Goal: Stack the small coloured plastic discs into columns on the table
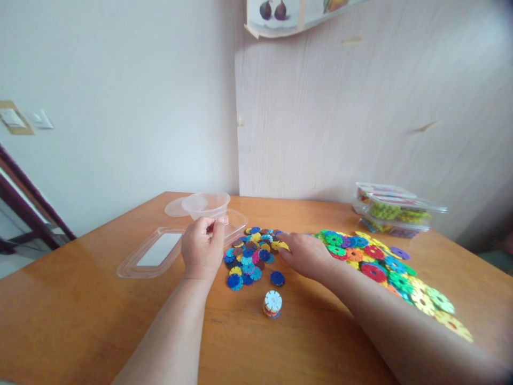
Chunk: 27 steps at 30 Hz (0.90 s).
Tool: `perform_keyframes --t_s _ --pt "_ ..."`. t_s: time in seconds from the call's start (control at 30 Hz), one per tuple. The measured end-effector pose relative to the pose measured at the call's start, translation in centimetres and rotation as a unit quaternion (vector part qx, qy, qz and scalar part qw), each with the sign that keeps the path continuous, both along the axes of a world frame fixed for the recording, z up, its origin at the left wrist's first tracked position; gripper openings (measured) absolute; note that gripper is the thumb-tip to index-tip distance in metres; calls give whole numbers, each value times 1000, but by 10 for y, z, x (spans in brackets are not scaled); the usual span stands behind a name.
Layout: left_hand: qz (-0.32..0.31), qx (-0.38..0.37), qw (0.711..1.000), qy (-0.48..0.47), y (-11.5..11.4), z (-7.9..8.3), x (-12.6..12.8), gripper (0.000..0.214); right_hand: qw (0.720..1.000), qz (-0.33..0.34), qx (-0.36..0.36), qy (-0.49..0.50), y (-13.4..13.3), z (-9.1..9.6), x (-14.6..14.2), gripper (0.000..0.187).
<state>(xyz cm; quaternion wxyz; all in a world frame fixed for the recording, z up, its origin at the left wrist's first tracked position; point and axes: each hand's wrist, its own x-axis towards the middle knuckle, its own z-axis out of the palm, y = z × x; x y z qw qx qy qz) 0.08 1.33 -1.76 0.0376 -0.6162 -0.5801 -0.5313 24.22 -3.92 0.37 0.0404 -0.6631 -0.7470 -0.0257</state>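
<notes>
My left hand (203,247) is raised in front of a clear rectangular container (237,222), thumb and fingers pressed together. What it holds, if anything, cannot be made out. My right hand (304,254) reaches over the right side of a pile of small notched plastic discs (249,254) in blue, yellow, brown and pink. Its thumb and fingers are apart, with yellow discs (280,246) right at the fingertips. Nearer to me stands a short stack of small discs (273,303), a white one on top. A single dark blue disc (277,278) lies between stack and pile.
Larger flower-shaped discs (374,271) are spread under and beyond my right forearm. Lidded clear boxes of coloured pieces (395,211) are stacked at the back right. At left are a clear lid with a white label (159,249) and a round clear tub (206,203) on the wooden table (100,305).
</notes>
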Motion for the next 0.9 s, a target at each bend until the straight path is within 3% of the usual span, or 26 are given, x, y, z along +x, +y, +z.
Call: perform_keyframes --t_s 0.37,0.57,0.77,0.9 --pt "5 6 1000 4 -1 1 0 28 999 -21 -36 20 4 -3 2 33" --pt "6 7 1000 1 0 1 0 26 999 0 -38 15 4 7 11 39" --pt "4 2 1000 -1 -1 2 0 27 989 58 -118 75 4 9 22 32" --pt "4 -2 1000 -3 -1 2 0 27 990 44 -95 97 5 7 25 27"
